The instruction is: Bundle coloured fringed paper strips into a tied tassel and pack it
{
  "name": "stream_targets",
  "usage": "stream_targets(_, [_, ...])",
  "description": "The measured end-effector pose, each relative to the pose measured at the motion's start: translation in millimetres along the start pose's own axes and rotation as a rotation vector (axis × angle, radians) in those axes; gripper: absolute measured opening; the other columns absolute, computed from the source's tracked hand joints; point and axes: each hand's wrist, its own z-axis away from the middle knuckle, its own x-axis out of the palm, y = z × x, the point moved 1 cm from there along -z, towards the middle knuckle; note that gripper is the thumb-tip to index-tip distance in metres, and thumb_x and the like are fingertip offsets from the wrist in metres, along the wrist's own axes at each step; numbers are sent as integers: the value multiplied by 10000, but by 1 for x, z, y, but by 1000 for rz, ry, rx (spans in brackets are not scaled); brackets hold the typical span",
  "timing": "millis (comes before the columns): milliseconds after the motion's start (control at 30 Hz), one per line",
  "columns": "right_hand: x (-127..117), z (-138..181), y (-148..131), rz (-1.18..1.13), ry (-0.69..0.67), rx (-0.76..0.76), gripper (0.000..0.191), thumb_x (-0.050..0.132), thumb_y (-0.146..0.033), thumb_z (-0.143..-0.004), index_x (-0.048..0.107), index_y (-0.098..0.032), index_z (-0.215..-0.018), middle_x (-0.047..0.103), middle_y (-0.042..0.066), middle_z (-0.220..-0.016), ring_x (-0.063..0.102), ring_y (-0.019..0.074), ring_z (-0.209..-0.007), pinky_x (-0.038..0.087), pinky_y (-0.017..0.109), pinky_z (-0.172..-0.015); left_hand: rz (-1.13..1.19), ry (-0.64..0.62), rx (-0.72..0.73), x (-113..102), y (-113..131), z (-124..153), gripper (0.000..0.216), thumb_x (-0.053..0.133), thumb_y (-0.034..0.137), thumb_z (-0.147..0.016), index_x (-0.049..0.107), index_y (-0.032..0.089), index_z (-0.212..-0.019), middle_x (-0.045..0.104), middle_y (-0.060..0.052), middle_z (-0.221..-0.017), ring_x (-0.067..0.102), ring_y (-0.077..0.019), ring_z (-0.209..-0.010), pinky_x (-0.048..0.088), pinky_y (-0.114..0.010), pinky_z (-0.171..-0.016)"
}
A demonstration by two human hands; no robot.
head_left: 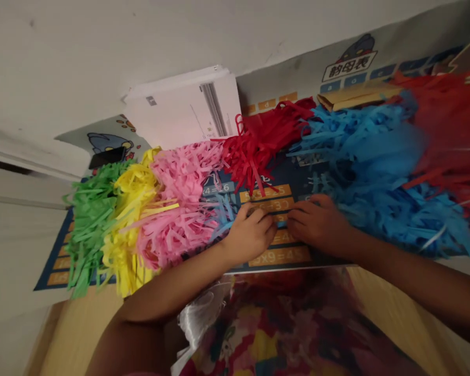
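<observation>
My left hand [253,232] and my right hand [317,222] meet over a dark blue multiplication mat [282,256]. Their fingertips pinch a thin blue paper strip [281,224] between them. Piles of shredded paper ring the hands: blue [376,172] to the right, red [266,141] behind, pink [180,203] to the left. Beyond the pink lie yellow [131,209] and green [92,219] piles. A few loose blue strips [223,214] lie beside my left hand.
A white box [184,112] stands against the wall behind the piles. A second red pile [450,120] and a cardboard piece [352,96] lie at the far right. A dark phone-like object [107,156] lies at the back left. My flowered clothing [282,324] fills the bottom.
</observation>
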Motion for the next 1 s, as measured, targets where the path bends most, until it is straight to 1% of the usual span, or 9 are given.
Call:
stream_targets(133, [-2,-5,-3,-69,27,107,195,534,-208,-967,693,-212,-853,721,38,-916,567,203,-918,287,421,-861,17,15,-35,8,-1,-2,198,506,234,-1001,665,182,-895,675,-12,-815,561,-196,-906,329,-464,-944])
stream_targets(233, [-3,-1,-11,37,85,91,171,544,-171,-959,703,-207,-907,727,41,-968,561,217,-985,282,416,-866,5,24,-57,6,0,3,219,482,209,-1010,669,190,-898,700,-12,-841,567,-185,-891,314,-459,-960])
stream_targets(333, [-3,10,-14,110,127,43,235,502,-125,-977,715,-211,-927,737,30,-949,558,201,-960,290,397,-827,24,36,-46,2,2,14,210,476,173,-1010,677,186,-947,734,-24,-961,583,-181,-921,315,-447,-979])
stream_targets(400, [-3,20,-10,85,146,38,247,489,-150,-996,723,-219,-962,746,16,-962,556,199,-951,294,395,-807,76,60,-62,1,2,22,177,505,165,-998,680,174,-979,740,-41,-1011,595,-185,-944,341,-426,-950])
stream_targets(467, [-1,29,-3,3,152,72,254,487,-164,-1001,731,-231,-973,751,5,-962,560,203,-954,296,398,-808,154,88,-102,2,1,29,141,551,171,-977,689,170,-1003,744,-50,-988,607,-189,-935,374,-399,-890])
stream_targets(600, [8,36,13,-251,90,219,228,559,-238,-977,754,-267,-863,731,12,-902,579,199,-901,302,372,-769,389,83,-285,7,-5,36,129,612,233,-947,736,218,-914,743,-32,-884,630,-174,-856,429,-350,-796])
stream_targets(733, [15,35,22,-423,2,353,231,613,-297,-942,735,-227,-759,695,39,-902,588,201,-866,331,355,-744,580,71,-449,9,-10,35,159,637,287,-929,743,223,-829,724,-35,-819,653,-165,-807,475,-338,-789])
stream_targets(867, [14,33,22,-440,-60,387,204,598,-303,-946,740,-239,-814,689,33,-911,585,204,-853,341,363,-746,591,90,-502,6,-8,31,201,660,360,-913,736,206,-809,700,-41,-779,636,-178,-775,475,-353,-766])
stream_targets(1000, [12,32,21,-426,-103,415,213,580,-311,-953,711,-220,-812,676,43,-930,571,217,-862,335,369,-745,571,62,-520,4,-5,28,178,624,295,-938,711,188,-826,695,-43,-798,615,-183,-783,456,-362,-771])
